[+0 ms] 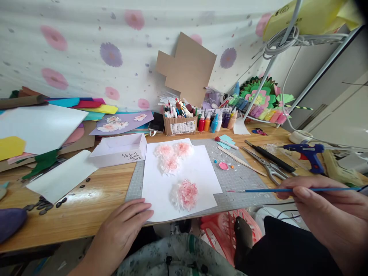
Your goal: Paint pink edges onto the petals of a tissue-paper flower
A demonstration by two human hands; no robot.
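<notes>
My right hand [324, 214] pinches a thin blue paintbrush [258, 190] at the table's right front edge. Its pink-tinged tip points left, close to the right edge of a white sheet [207, 168]. On that sheet are three fluffy pink-and-white flowers [170, 162] grouped at the upper left, and a larger, pinker flower [187, 194] lower down. My left hand [123, 220] rests with fingers extended on the sheet's lower left edge. Under the paper lies a grey cutting mat [241, 197], with a pink paint blob [223, 165] right of the sheet.
Scissors [271, 168], a wooden stick [241, 161] and a blue glue gun [307, 153] lie to the right. Paint bottles [214, 123] and a pen box [181, 125] stand behind. A white box [117, 151], dark pebbles [44, 205] and coloured sheets [77, 104] are left.
</notes>
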